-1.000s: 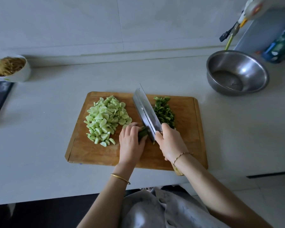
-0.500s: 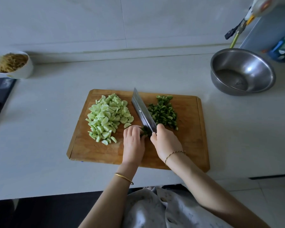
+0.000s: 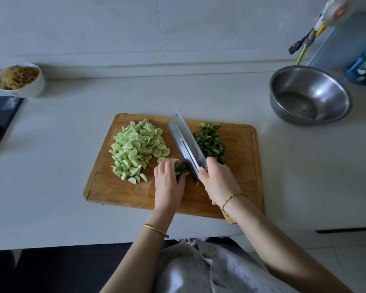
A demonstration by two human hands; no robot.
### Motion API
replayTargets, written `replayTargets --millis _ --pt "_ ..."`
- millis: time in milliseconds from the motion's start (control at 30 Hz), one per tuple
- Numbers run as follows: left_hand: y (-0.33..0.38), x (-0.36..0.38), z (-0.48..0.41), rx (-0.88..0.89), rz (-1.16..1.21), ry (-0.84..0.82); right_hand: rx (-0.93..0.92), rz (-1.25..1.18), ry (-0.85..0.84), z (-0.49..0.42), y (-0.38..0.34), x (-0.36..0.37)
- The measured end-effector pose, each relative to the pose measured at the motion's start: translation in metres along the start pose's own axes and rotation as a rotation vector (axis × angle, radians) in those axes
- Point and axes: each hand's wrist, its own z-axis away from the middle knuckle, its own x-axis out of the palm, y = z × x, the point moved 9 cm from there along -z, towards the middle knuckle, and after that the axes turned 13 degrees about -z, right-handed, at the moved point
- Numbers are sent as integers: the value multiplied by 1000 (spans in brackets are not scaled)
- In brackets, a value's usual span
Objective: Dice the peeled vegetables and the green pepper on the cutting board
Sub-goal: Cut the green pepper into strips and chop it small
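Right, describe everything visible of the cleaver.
The cleaver has a broad rectangular blade of bright steel-looking metal; a pale wooden handle end pokes out beneath the wrist. The right hand grips it where blade meets handle. It stands on edge over the cutting board, angled away and leftward, between the pale diced pile and the diced green pepper. Its near part meets the pepper strips held by the left hand.

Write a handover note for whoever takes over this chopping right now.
Left hand: holds the uncut green pepper strips down on the cutting board.
Right hand: grips the cleaver, blade beside the strips.
Done: pale green vegetable dice piled on the board's left; diced pepper piled right of the blade.
Left: dice the short bunch of strips under the left hand.
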Motion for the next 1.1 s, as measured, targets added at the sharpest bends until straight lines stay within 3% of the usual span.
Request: replayTargets --millis 367,767,1100 --pt "1 4 -1 -15 15 -32 16 182 -16 -6 -4 16" --pt "-4 -1 3 0 7 -68 30 -126 34 -6 4 -1" --pt "1 2 1 1 22 -74 -11 79 -24 6 -3 2"
